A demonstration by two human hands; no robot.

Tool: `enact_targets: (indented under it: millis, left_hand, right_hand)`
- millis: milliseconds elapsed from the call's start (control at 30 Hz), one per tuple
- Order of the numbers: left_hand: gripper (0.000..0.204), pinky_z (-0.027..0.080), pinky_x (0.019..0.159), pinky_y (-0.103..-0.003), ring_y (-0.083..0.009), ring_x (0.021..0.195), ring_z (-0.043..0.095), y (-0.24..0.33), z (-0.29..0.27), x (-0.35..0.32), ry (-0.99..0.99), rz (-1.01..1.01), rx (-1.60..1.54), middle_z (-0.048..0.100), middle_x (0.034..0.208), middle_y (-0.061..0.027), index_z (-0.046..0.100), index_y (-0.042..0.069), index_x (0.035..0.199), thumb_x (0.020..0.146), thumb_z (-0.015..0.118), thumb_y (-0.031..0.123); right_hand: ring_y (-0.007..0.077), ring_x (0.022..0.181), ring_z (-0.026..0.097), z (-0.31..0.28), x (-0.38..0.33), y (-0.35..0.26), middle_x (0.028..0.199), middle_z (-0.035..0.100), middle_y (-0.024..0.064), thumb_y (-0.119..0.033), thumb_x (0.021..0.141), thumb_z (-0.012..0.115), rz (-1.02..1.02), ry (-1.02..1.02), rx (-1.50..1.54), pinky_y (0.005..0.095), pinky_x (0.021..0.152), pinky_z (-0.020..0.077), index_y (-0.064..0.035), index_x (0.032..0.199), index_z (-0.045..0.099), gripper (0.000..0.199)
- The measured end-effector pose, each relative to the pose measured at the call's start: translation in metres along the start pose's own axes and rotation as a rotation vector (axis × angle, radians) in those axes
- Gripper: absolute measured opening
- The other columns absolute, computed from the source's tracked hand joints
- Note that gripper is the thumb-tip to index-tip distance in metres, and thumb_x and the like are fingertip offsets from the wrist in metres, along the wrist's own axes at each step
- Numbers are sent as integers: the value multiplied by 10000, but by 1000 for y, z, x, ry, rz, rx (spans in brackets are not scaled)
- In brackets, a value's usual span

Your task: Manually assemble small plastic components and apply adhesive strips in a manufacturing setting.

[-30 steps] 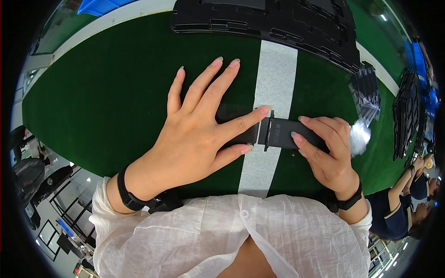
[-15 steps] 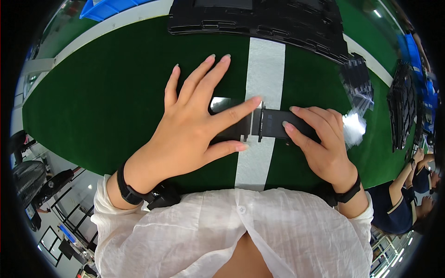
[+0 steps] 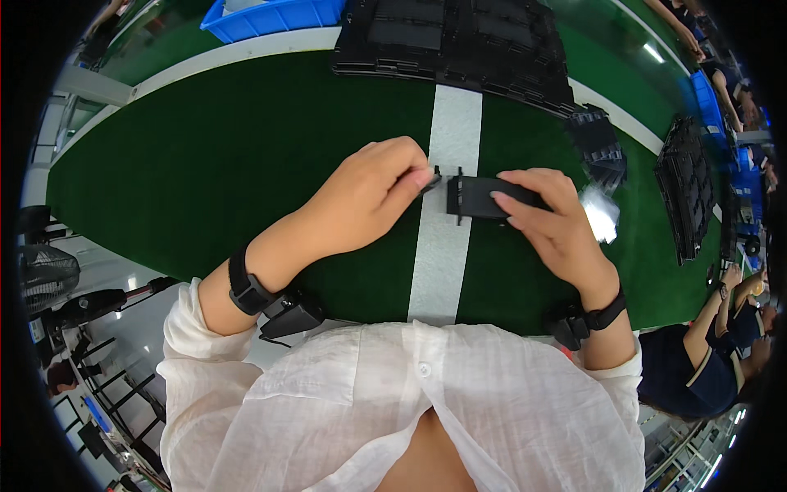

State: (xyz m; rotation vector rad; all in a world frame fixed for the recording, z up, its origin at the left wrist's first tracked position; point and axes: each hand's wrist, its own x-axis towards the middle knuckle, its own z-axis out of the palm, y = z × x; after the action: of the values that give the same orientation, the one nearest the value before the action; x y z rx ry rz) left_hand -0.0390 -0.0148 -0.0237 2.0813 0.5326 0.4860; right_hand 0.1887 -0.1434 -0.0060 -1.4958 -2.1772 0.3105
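Note:
My right hand (image 3: pixel 561 217) grips a flat, black rectangular piece (image 3: pixel 478 198), thumb and fingers along its right part. The piece lies over the pale strip on the green table, and a thin black crossbar stands out near its left end. To its left, my left hand (image 3: pixel 361 197) is closed in a pinch, with a small black part (image 3: pixel 434 178) showing at the fingertips. Most of that part is hidden by the hand, so its kind is unclear. A gap separates it from the rectangular piece.
Stacked black trays (image 3: pixel 459 61) lie at the far edge. A fanned pile of black pieces (image 3: pixel 597 139) and clear plastic (image 3: pixel 602 215) sit beyond my right hand. More black trays (image 3: pixel 687 193) stand farther right. A blue bin (image 3: pixel 279 20) is beyond the table, and co-workers sit at right.
My left hand was spread over a dark flat piece touching the crossbar; now its fingers are curled into a pinch, away from the rectangular piece. My right hand keeps its hold.

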Motion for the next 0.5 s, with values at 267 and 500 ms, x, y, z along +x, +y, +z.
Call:
enact_targets:
  millis: [267,500]
  left_hand:
    - [67,352,811,-348,-231,767,513,28,-2,7,-266,171,245,534,767,-61,544,54,810,813,556,120]
    - [278,420,703,-254,-89,706,525,58,-15,53,298,34,-602,593,733,-18,614,14,791,885,550,268]
  right_hand:
    - [247,1023,531,-10,11,4,1214,486,237,-239,955,362,291,210,1679,355,856,434,62,1205,451,401]
    - [222,991,522,13,46,-14,1190,512,183,-266,964,332,199,79,1914,332,835,423,40,1219,440,412]
